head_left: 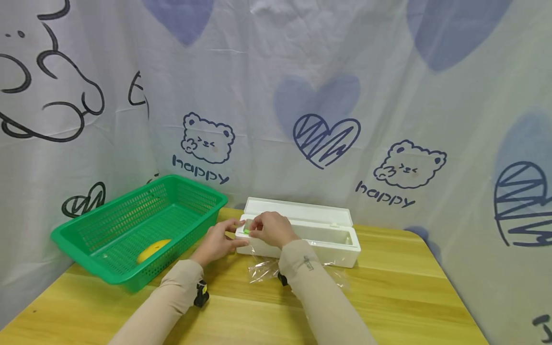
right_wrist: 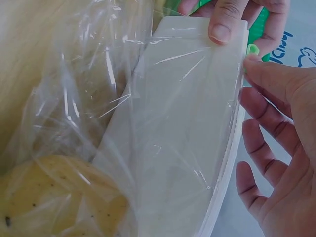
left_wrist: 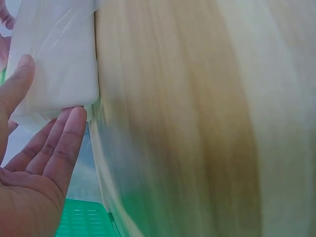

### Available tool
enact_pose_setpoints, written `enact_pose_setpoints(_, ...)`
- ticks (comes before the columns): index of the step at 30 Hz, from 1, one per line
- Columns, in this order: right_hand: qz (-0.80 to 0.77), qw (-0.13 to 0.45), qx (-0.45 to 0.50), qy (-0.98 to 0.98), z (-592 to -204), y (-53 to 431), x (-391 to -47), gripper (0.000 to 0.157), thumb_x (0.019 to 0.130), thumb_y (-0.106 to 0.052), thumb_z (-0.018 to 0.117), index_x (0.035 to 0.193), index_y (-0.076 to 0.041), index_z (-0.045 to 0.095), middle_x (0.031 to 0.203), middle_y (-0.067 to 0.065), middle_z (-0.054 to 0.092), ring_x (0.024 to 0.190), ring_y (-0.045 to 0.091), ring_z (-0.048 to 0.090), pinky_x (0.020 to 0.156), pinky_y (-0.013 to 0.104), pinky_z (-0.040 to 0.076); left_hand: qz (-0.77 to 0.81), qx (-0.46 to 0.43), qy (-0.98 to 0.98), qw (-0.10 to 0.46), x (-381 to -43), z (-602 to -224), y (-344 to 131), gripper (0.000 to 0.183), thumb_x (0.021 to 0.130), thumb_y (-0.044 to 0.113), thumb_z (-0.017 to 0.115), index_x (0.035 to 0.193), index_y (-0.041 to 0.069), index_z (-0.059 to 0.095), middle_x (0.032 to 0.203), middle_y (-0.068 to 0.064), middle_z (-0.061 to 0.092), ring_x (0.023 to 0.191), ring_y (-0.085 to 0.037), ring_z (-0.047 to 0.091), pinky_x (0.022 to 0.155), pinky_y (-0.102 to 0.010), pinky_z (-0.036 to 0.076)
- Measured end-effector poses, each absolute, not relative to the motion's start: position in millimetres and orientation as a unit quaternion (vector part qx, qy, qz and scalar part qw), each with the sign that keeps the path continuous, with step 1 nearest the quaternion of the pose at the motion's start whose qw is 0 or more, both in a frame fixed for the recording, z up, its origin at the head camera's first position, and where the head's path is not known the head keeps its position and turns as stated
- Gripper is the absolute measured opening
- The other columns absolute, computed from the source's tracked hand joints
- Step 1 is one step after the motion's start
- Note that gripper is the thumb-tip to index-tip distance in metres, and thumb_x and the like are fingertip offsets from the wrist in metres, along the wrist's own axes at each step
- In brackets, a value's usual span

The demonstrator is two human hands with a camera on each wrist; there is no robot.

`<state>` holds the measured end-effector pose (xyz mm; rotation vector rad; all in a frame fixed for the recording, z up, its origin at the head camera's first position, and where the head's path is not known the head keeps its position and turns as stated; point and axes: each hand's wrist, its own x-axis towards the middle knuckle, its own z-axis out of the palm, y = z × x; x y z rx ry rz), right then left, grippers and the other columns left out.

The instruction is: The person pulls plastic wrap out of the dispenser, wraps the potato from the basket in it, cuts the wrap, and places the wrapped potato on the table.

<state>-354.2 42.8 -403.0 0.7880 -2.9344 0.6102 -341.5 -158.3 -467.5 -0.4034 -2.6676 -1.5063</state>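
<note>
A long white cling film dispenser (head_left: pixel 297 251) lies on the table with its lid (head_left: pixel 302 211) raised at the back. My left hand (head_left: pixel 218 241) grips its left end, the thumb against the front face and the other fingers round the end. At that same end, my right hand (head_left: pixel 273 228) pinches a small green slider (head_left: pixel 246 231) between thumb and forefinger on the top edge; its other fingers are loosely bent. Clear film (right_wrist: pixel 74 98) drapes down the dispenser's front onto the table. Under the film, a yellow, dark-specked fruit (right_wrist: pixel 64 197) shows in the right wrist view; my right forearm hides it from the head view.
A green plastic basket (head_left: pixel 196 189) stands to the left, close by my left hand, with a yellow fruit (head_left: pixel 152 250) in it. Behind the wooden table (head_left: pixel 401 287) hangs a printed curtain (head_left: pixel 258 158). The table's right edge slants toward the front.
</note>
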Motion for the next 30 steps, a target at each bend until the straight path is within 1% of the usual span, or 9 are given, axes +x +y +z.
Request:
enact_pose_setpoints(3, 0.190, 0.027, 0.254, -0.948, -403, 43, -353, 0.007, 0.096, -0.028, 0.083, 0.097, -0.021, 0.083, 0.084, -0.006, 0.071, 0.075, 0.008, 0.055, 0.072, 0.027, 0.045, -0.486, -0.133, -0.864, 0.025, -341, -467, -158, 0.050, 0.092, 0.015, 0.087, 0.137, 0.007, 0.067, 0.122, -0.026, 0.072, 0.085, -0.026, 0.079, 0.068, -0.032, 0.064)
enact_pose_setpoints(11, 0.181, 0.035, 0.257, -0.949, -401, 43, -351, 0.006, 0.096, -0.027, 0.083, 0.096, -0.020, 0.083, 0.084, -0.006, 0.071, 0.076, 0.009, 0.056, 0.073, 0.029, 0.047, -0.478, -0.130, -0.868, 0.028, -342, -467, -159, 0.049, 0.091, 0.017, 0.087, 0.135, 0.008, 0.068, 0.121, -0.025, 0.072, 0.083, -0.024, 0.078, 0.067, -0.030, 0.063)
enact_pose_setpoints(20, 0.167, 0.038, 0.259, -0.951, -401, 52, -352, 0.007, 0.095, -0.027, 0.083, 0.096, -0.020, 0.083, 0.085, -0.006, 0.070, 0.077, 0.009, 0.056, 0.073, 0.030, 0.048, -0.463, -0.142, -0.874, 0.043, -342, -468, -160, 0.049, 0.091, 0.019, 0.088, 0.134, 0.007, 0.068, 0.120, -0.025, 0.074, 0.089, -0.028, 0.080, 0.068, -0.032, 0.064)
enact_pose_setpoints(25, 0.164, 0.038, 0.257, -0.952, -401, 60, -351, 0.007, 0.095, -0.028, 0.083, 0.095, -0.020, 0.082, 0.082, -0.006, 0.068, 0.076, 0.009, 0.055, 0.072, 0.030, 0.046, -0.454, -0.133, -0.880, 0.045, -343, -468, -161, 0.050, 0.091, 0.020, 0.088, 0.135, 0.008, 0.069, 0.120, -0.023, 0.076, 0.086, -0.023, 0.077, 0.066, -0.028, 0.061)
enact_pose_setpoints(30, 0.160, 0.040, 0.260, -0.951, -398, 65, -349, 0.008, 0.095, -0.028, 0.083, 0.094, -0.021, 0.082, 0.081, -0.006, 0.067, 0.076, 0.010, 0.055, 0.071, 0.031, 0.045, -0.448, -0.133, -0.883, 0.041, -344, -468, -158, 0.048, 0.091, 0.021, 0.088, 0.133, 0.009, 0.069, 0.121, -0.023, 0.077, 0.083, -0.020, 0.075, 0.066, -0.028, 0.060)
